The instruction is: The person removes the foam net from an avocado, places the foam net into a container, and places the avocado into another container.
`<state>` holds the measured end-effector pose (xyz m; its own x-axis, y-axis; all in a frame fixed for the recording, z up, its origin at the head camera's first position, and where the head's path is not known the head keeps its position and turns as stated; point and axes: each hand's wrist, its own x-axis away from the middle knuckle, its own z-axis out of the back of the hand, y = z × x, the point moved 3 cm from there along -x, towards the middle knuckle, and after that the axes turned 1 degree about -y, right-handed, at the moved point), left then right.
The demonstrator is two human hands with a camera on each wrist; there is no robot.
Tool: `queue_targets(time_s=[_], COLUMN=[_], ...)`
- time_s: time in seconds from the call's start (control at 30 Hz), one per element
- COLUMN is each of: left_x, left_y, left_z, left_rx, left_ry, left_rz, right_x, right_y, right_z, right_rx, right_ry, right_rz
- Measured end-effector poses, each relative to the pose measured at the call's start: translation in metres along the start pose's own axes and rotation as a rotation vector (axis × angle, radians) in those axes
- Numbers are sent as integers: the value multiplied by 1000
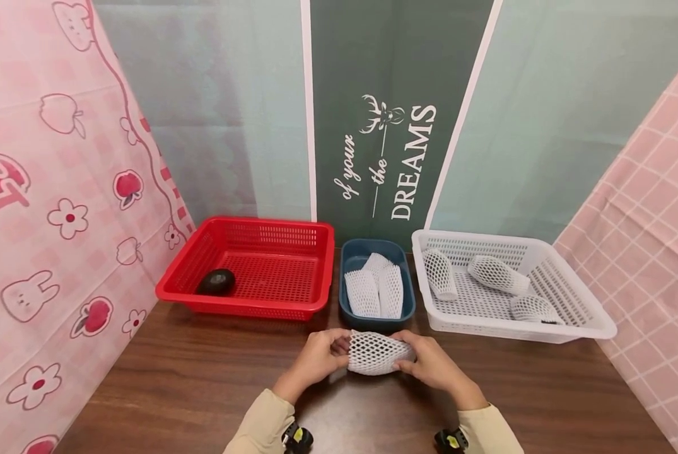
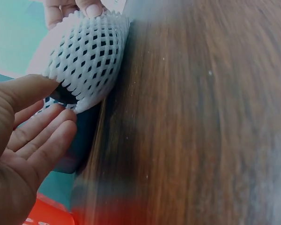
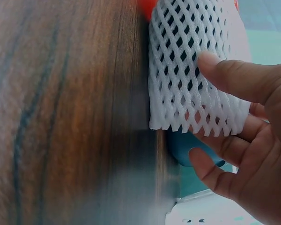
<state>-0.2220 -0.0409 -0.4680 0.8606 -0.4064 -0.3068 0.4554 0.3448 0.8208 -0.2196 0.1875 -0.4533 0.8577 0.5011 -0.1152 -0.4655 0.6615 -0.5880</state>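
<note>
In the head view, a white foam net sleeve (image 1: 375,353) lies sideways between both hands, low over the table in front of the blue bin. Inside it sits a dark avocado (image 2: 65,95), its end showing at the sleeve's left opening in the left wrist view. My left hand (image 1: 318,358) pinches that opening's rim, thumb on one side and fingertips below. At the other end, my right hand (image 1: 434,364) holds the sleeve between thumb and fingers. The right wrist view shows the right thumb pressed on the mesh and the sleeve's jagged edge hanging past the fingers.
A red basket (image 1: 259,309) at the left holds one bare dark avocado (image 1: 217,282). The blue bin (image 1: 373,324) in the middle contains several flat foam sleeves (image 1: 363,293). In the white basket (image 1: 514,331) at the right lie 3 sleeved fruits (image 1: 494,273). Curtains stand behind and beside the table.
</note>
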Motion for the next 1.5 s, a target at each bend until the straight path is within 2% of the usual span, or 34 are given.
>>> queue_targets(time_s=[0.17, 0.33, 0.5, 0.83, 1.1, 1.5], left_x=[1, 1, -1, -5, -8, -8], left_y=[3, 5, 6, 9, 11, 9], left_z=[-4, -7, -10, -12, -15, -14], left_rx=[42, -16, -7, -73, -195, -187], left_ry=[4, -6, -29, -54, -69, -47], left_rz=[17, 4, -4, -20, -64, -55], right_x=[1, 0, 0, 0, 0, 2], right_y=[0, -1, -3, -3, -4, -2], right_z=[0, 0, 2, 2, 2, 4], right_rx=[14, 33, 39, 54, 78, 49], right_ry=[7, 25, 45, 49, 62, 58], right_rz=[4, 24, 47, 64, 71, 38])
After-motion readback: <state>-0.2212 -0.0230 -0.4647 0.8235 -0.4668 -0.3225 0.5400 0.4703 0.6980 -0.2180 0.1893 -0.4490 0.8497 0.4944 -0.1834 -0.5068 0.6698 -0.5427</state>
